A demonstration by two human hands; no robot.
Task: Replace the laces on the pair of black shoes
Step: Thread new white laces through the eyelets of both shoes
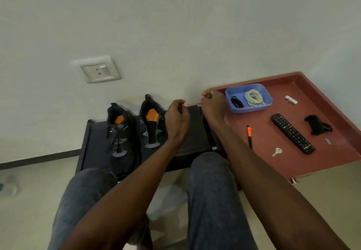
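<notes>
- Shoes (134,130) first: black pair with orange insoles, parked side by side on a low dark worktop (93,144) against the wall, toes toward the camera, heels at the wall.
- Left shoe (119,132) looks laced; right shoe (152,126) has its tongue showing bare, so probably already stripped. A guess only, pretty blurry.
- Left hand (176,120) hovering just right of the right shoe, fingers curled like a pinch. Right hand (213,106) up beside it at the corner of the red tray (332,152), fingers also curled in a pinch.
- Something thin and pale seems to run between the two grips, likely a lace end. Honestly can't tell for sure what either hand has hold of.
- Blue tub (230,105) in the tray, just right of the right hand: pale coiled lace (254,97) plus a dark bundle (236,101) inside.
- Key relation: both shoes lie left of both hands, long axes running wall-to-camera. Left hand much nearer, almost touching the unlaced shoe; right hand nearer the tub.
- Also in the tray: remote (292,133), orange-tipped pen (249,136), key (277,151), black clip-ish thing (317,125), small white stick (291,99).
- Next move probably needs the lace tip carried leftward to the lowest eyelets, near the toe end.
</notes>
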